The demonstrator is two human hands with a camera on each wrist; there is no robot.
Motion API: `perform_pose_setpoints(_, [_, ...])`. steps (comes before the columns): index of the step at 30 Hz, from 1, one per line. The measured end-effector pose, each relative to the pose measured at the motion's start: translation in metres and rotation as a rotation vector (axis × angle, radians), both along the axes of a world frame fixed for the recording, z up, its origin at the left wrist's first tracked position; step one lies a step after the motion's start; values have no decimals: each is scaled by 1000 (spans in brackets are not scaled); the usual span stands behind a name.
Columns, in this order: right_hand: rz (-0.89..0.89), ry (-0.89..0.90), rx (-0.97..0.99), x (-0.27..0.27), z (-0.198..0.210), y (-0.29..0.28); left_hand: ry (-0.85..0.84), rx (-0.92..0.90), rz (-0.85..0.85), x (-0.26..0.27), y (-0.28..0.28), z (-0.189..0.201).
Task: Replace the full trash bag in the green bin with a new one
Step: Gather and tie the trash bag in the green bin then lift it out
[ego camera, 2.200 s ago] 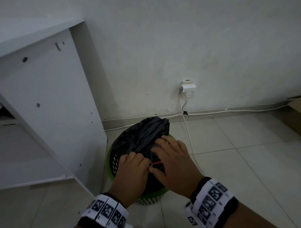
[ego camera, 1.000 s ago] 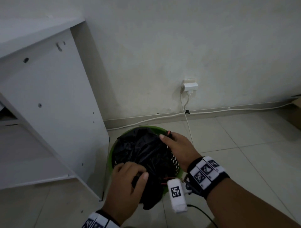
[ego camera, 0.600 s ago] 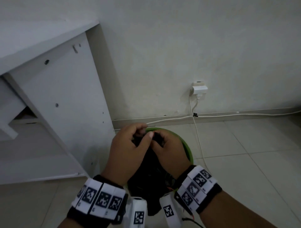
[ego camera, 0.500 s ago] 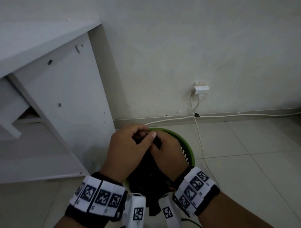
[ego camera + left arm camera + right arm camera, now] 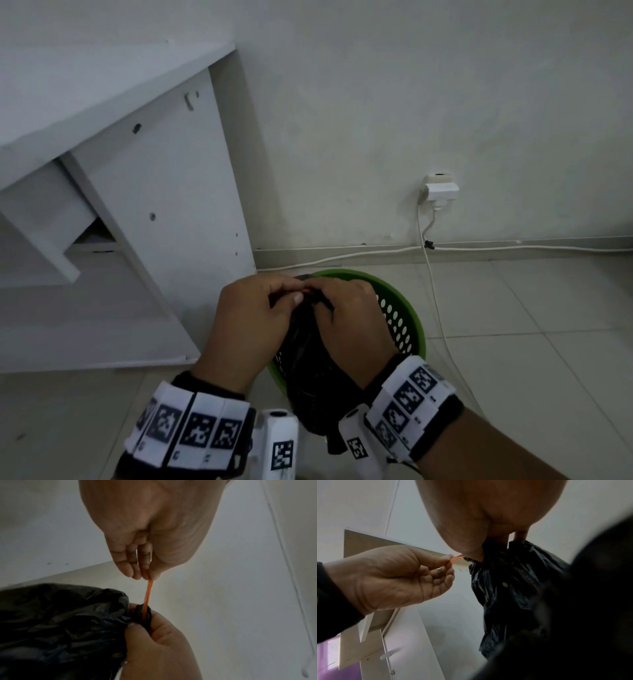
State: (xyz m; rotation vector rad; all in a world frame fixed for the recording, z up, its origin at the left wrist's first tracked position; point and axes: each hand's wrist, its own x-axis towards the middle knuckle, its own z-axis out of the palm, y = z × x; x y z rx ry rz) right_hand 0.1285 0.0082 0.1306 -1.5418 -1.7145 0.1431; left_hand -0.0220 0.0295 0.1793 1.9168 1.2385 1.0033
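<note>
Pinching the orange tie (image 5: 147,595) between thumb and fingertips, the left hand (image 5: 251,329) holds it taut, just apart from the gathered neck of the black trash bag (image 5: 308,380); the right hand (image 5: 352,325) is curled round that neck, thumb and fingers clamped on the bunched plastic where the tie wraps it. The bag sits over the green bin (image 5: 412,318), its lower part crossing the near rim; the bin stands on the tiled floor (image 5: 513,342) just beside a white cabinet (image 5: 171,205); a white cable (image 5: 435,291) runs down from a wall plug (image 5: 442,190) past the bin's right side.
</note>
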Motion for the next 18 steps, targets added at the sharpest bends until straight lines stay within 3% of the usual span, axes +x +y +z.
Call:
perform_pose_setpoints(5, [-14, 43, -24, 2, -4, -3, -156, 11, 125, -1, 5, -1])
perform_pose_setpoints(12, [110, 348, -147, -1, -3, 1, -851, -206, 109, 15, 7, 5])
perform_pose_setpoints(16, [119, 393, -195, -3, 4, -3, -962, -198, 88, 15, 13, 6])
perform_pose_setpoints(18, [109, 300, -196, -1, 7, -5, -897, -160, 41, 11, 16, 5])
